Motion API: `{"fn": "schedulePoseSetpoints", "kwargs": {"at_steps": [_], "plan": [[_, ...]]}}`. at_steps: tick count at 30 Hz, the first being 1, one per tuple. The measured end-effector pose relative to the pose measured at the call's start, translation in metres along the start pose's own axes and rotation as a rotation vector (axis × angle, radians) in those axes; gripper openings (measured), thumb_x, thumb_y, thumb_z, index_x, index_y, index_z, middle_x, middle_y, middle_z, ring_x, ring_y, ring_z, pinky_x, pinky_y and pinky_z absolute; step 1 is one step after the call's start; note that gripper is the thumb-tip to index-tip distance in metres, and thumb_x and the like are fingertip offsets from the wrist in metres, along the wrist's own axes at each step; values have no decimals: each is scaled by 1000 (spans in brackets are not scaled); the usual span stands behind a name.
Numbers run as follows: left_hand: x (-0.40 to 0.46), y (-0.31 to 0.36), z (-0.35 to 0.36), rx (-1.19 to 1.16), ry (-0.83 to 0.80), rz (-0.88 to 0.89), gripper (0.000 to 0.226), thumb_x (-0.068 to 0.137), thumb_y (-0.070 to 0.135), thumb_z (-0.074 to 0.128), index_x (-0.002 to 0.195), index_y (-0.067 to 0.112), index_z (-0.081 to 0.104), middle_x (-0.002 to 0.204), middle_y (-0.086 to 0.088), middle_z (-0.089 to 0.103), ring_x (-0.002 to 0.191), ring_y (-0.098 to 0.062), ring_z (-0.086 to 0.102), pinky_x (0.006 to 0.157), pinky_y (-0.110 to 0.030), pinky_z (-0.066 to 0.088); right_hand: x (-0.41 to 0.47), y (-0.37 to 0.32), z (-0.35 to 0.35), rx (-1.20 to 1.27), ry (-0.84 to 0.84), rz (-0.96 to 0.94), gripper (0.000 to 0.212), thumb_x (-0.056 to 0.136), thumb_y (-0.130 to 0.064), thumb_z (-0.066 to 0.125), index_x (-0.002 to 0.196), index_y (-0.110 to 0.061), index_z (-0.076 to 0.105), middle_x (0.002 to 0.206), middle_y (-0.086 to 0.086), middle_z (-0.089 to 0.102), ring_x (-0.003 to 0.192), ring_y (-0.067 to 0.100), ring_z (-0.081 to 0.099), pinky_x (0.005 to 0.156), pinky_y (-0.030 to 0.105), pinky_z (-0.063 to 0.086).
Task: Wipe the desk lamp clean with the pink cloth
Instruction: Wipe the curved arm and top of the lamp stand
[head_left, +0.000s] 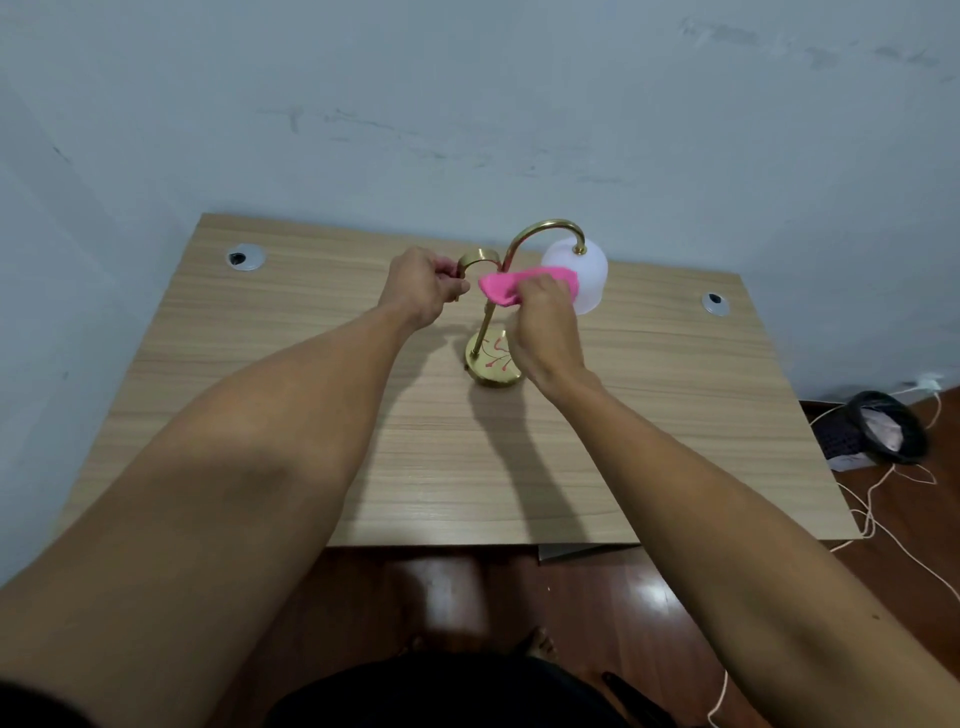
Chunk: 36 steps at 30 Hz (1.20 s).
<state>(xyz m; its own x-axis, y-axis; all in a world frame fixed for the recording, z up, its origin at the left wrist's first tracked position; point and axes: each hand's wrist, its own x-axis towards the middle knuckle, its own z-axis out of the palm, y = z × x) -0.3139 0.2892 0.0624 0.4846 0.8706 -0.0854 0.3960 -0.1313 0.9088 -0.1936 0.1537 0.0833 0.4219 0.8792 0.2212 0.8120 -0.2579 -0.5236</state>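
- The desk lamp (492, 358) stood near the middle of the wooden tabletop (322, 426), its round brass base decorated with pink markings that were too small to read.
- From the lamp's thin stem two curved brass arms branched out; the taller one arched over to a white frosted shade (584, 275) hanging on the lamp's right side.
- The shorter brass arm curved to the lamp's left, and its end was hidden inside the left hand (423, 288), which was closed around it (whether a second shade hung there could not be made out).
- The right hand (545, 322) was clenched on the pink cloth (511, 283), pressing it where the two arms met the stem; that junction was covered by cloth and fingers.
- The cloth's far end lay against the lower part of the white shade.
- The right hand also hid the right edge of the lamp's base.
- Two round cable grommets (245, 257) sat in the tabletop, one well to the lamp's left and one well to its right.
- On the floor far right of the lamp, a dark bin (891, 431) and a pale cord (878, 519) were partly cut off by the frame edge.
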Motion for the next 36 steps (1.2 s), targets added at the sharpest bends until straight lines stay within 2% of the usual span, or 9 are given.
{"fn": "schedulePoseSetpoints", "kwargs": {"at_steps": [2,4,8,16,21,25,30,33,36], "plan": [[1,0,0,-10,-9,-5,14,90,2,77,102,-6,75,84,-15,68,78,-20,62,71,-17,53,-7,3,1,281,119,276,55,78,12,37,107,-12,76,110,8,74,99,26,69,80,27,59],[1,0,-1,-9,-16,-8,13,90,3,77,101,-5,75,83,-15,68,74,-18,62,67,-13,50,-9,0,-3,335,298,387,47,82,8,36,106,-6,74,108,14,71,101,33,66,88,38,57],[3,-1,-1,-3,-18,-5,15,90,2,77,101,-7,75,82,-14,67,60,-8,56,54,-4,46,-2,-21,-11,395,532,218,46,83,0,36,114,-3,69,113,11,64,109,27,57,96,28,43],[2,-1,-1,-14,-14,-8,17,89,-2,76,103,-10,74,76,-14,64,59,-10,57,52,-6,44,14,-24,15,152,-19,-73,54,90,9,50,142,-3,54,145,15,49,126,40,49,101,52,50],[0,1,-1,14,-23,10,15,91,-4,73,104,-11,74,70,-9,63,54,-1,57,52,-4,42,1,0,17,-287,46,-343,78,79,15,52,154,-1,38,153,17,45,116,38,51,87,38,43],[-1,2,-1,78,-20,29,12,92,0,74,101,-8,74,75,-13,64,50,3,56,50,-2,40,-13,23,14,-135,83,-267,45,90,3,46,133,-2,58,131,14,57,111,30,55,90,45,47],[1,-1,-1,111,-1,50,8,92,4,75,98,0,77,81,-12,71,73,-16,65,71,-13,53,-28,11,9,10,200,-210,58,83,8,35,139,13,51,137,30,50,125,42,54,102,44,50],[1,-4,2,132,12,72,6,90,5,76,96,1,78,80,-10,72,73,-14,66,65,-15,50,-17,-5,6,-77,166,-326,62,78,15,47,140,11,53,142,31,53,128,41,57,88,38,50],[2,-6,2,200,11,101,6,90,6,74,92,9,79,79,-10,75,63,-4,62,62,-15,46,-7,-7,8,-231,16,-406,65,83,19,54,147,7,47,153,29,44,141,40,47,108,40,42]]}}
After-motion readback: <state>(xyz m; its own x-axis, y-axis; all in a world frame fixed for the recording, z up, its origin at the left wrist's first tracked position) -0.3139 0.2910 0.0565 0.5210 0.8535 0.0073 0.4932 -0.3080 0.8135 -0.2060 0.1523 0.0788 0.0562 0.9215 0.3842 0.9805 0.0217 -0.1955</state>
